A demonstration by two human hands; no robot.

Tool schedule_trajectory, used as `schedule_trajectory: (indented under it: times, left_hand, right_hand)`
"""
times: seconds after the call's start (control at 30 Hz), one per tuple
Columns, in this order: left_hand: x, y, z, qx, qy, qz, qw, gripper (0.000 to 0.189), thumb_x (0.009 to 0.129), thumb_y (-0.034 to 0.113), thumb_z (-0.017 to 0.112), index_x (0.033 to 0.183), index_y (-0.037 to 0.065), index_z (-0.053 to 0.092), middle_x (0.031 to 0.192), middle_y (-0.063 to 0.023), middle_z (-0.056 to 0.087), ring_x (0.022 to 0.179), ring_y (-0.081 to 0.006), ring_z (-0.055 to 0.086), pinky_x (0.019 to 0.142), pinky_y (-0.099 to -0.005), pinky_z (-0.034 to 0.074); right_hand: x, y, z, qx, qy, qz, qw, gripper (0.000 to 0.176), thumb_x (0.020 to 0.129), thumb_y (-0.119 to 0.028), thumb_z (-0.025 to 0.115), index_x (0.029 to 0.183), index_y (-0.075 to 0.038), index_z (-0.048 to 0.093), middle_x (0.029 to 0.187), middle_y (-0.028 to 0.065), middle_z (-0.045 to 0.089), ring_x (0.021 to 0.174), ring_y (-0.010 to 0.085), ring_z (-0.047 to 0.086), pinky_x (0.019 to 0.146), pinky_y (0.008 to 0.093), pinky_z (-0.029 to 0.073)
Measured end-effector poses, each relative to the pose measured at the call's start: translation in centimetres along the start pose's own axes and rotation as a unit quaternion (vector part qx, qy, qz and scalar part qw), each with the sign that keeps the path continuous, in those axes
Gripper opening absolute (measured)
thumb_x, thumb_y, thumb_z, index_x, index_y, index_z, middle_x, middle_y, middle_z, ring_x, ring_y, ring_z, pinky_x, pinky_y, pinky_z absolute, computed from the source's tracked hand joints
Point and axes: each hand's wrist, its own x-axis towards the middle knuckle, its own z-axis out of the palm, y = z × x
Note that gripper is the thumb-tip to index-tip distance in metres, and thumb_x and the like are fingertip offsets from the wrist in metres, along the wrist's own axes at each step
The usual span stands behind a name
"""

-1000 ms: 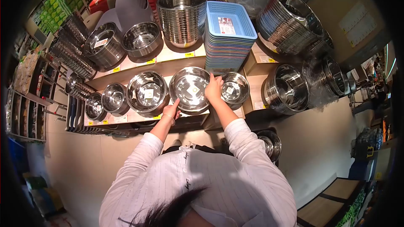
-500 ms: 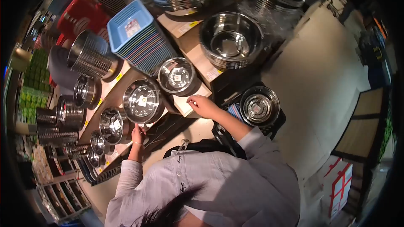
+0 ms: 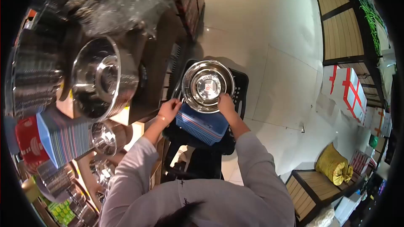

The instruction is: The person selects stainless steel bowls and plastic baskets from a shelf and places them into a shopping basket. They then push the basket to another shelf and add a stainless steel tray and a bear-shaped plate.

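Observation:
A shiny stainless steel bowl (image 3: 202,68), with a small label at its bottom, sits over the black cart (image 3: 240,85). My right hand (image 3: 226,104) grips its near right rim, the fingers curled over the edge. On the bowl's near left side, my left hand (image 3: 169,110) has its fingers closed at the cart's edge, close to the rim; what is in them is hidden. Blue plastic baskets (image 3: 204,127) lie stacked in the cart, just nearer to me than the bowl.
Shelves on my left carry a large steel basin (image 3: 86,88), a stack of coloured baskets (image 3: 69,141) and a smaller steel bowl (image 3: 105,138). Tiled floor (image 3: 269,80) stretches to the right, with white boxes with red tape (image 3: 347,90) and a yellow sack (image 3: 333,164) beyond.
My view has swung right, from the shelf to the cart. Both hands have left the shelf and are now at the cart, the right one gripping the steel bowl's rim.

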Motion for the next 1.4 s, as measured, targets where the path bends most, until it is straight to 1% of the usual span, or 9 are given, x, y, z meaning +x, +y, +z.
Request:
schedule_trajectory:
  times: [0.13,0.27,0.4,0.63,0.93,1.17,1.2,1.33,1.4]
  left_hand:
    - [9.3,-5.6,7.1,0.135,-0.033,-0.003,0.990,0.019,0.078,0.019,0.057,0.083,0.001,0.059,0.076,-0.0159,0.062,0.071,-0.0300,0.059,0.065,-0.0363,0.046]
    - [11.0,-8.0,11.8,0.161,-0.063,-0.089,0.981,0.018,0.077,0.017,0.057,0.085,0.002,0.059,0.082,-0.0187,0.061,0.079,-0.0346,0.058,0.072,-0.0402,0.046]
    - [12.6,-10.3,14.4,0.211,-0.041,-0.139,0.967,0.038,0.075,0.018,0.059,0.105,-0.002,0.047,0.093,-0.0234,0.057,0.085,-0.0370,0.056,0.074,-0.0412,0.047]
    - [15.6,-10.9,16.4,0.342,-0.106,-0.199,0.912,0.067,0.074,0.024,0.062,0.118,-0.010,0.025,0.103,-0.0246,0.054,0.088,-0.0314,0.059,0.069,-0.0343,0.051]
    - [14.7,-13.1,16.6,0.355,-0.069,-0.229,0.904,0.030,0.088,0.017,0.032,0.108,-0.006,0.037,0.093,-0.0193,0.060,0.078,-0.0293,0.062,0.062,-0.0352,0.052]
    - [12.3,-13.5,16.4,0.349,0.013,-0.160,0.923,0.039,0.091,0.023,0.019,0.103,-0.007,0.043,0.090,-0.0237,0.059,0.080,-0.0343,0.060,0.066,-0.0398,0.050]
    - [12.7,-12.5,15.7,0.304,-0.051,-0.251,0.918,0.032,0.090,0.017,0.026,0.107,-0.007,0.037,0.099,-0.0244,0.055,0.085,-0.0340,0.059,0.068,-0.0381,0.050]
    - [11.1,-13.6,15.4,0.283,-0.039,-0.191,0.939,0.049,0.076,0.021,0.059,0.110,-0.003,0.035,0.100,-0.0239,0.055,0.087,-0.0345,0.058,0.071,-0.0387,0.049]
    - [9.0,-9.2,12.9,0.270,-0.025,-0.174,0.947,0.049,0.077,0.025,0.058,0.111,-0.003,0.037,0.097,-0.0229,0.057,0.087,-0.0342,0.058,0.074,-0.0386,0.048]
  right_hand:
    - [5.6,1.3,2.9,-0.157,-0.010,0.057,0.986,0.034,0.078,-0.007,0.049,0.109,0.005,0.044,0.117,0.0199,0.042,0.099,0.0303,0.050,0.077,0.0368,0.047]
    - [8.3,4.1,7.0,-0.284,0.105,0.056,0.952,0.044,0.081,-0.009,0.044,0.121,0.007,0.035,0.106,0.0182,0.047,0.092,0.0258,0.052,0.068,0.0270,0.050]
    - [10.5,5.3,9.0,-0.347,0.158,0.057,0.923,0.045,0.079,-0.011,0.047,0.119,0.006,0.037,0.090,0.0126,0.047,0.071,0.0167,0.052,0.053,0.0233,0.049]
    - [11.4,5.6,7.9,-0.440,0.202,-0.006,0.875,0.028,0.076,-0.015,0.050,0.101,-0.001,0.049,0.086,0.0082,0.046,0.072,0.0152,0.051,0.052,0.0194,0.048]
    - [9.8,4.0,6.9,-0.319,0.228,-0.050,0.918,0.029,0.073,-0.007,0.051,0.100,0.001,0.049,0.090,0.0139,0.045,0.081,0.0234,0.054,0.062,0.0247,0.049]
    - [7.2,0.7,5.4,-0.103,0.050,0.083,0.990,0.035,0.081,-0.005,0.042,0.115,0.000,0.033,0.098,0.0211,0.050,0.085,0.0324,0.057,0.067,0.0344,0.050]
    - [6.7,-0.2,5.0,-0.067,0.041,0.092,0.993,0.034,0.082,-0.006,0.041,0.114,-0.001,0.033,0.097,0.0221,0.051,0.084,0.0339,0.057,0.068,0.0366,0.050]
    - [4.5,-1.8,2.3,0.016,0.017,0.086,0.996,0.034,0.077,0.001,0.040,0.111,-0.001,0.035,0.101,0.0271,0.051,0.087,0.0409,0.054,0.072,0.0438,0.045]
    - [3.0,-1.1,1.6,0.047,0.059,0.046,0.996,0.034,0.076,0.002,0.040,0.110,-0.002,0.035,0.100,0.0278,0.051,0.087,0.0419,0.054,0.073,0.0445,0.044]
